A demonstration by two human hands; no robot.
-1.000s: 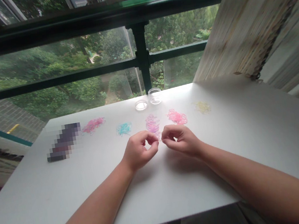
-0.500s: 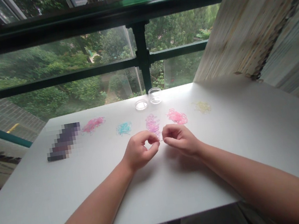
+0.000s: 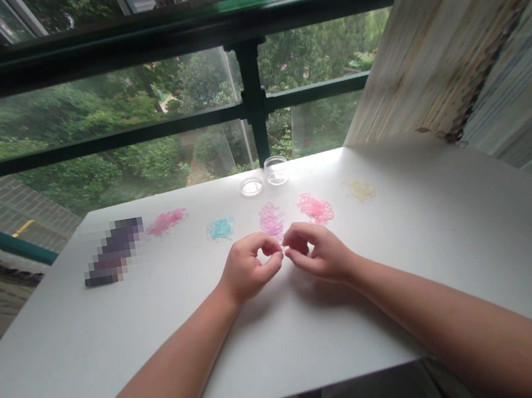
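Observation:
My left hand (image 3: 251, 267) is curled with thumb and index fingertip pinched, just below the purple pile of small loops (image 3: 271, 220). Facing it, my right hand (image 3: 322, 252) is curled too, its fingertips almost touching those of the left. Something tiny and pale shows between the two sets of fingertips, too small to make out. A coral-pink pile (image 3: 316, 207) lies just beyond my right hand, and a teal pile (image 3: 221, 227) is up and left of my left hand.
A magenta pile (image 3: 167, 222) lies at the left, beside a pixelated dark object (image 3: 113, 251). A yellow pile (image 3: 360, 190) is at the right. Near the window edge of the white table (image 3: 244, 377) stand a clear round container (image 3: 276, 170) and a clear lid (image 3: 251, 187).
My right hand has shifted slightly left, narrowing the gap between the fingertips, and its thumb and index finger have parted a little. My left hand has barely moved.

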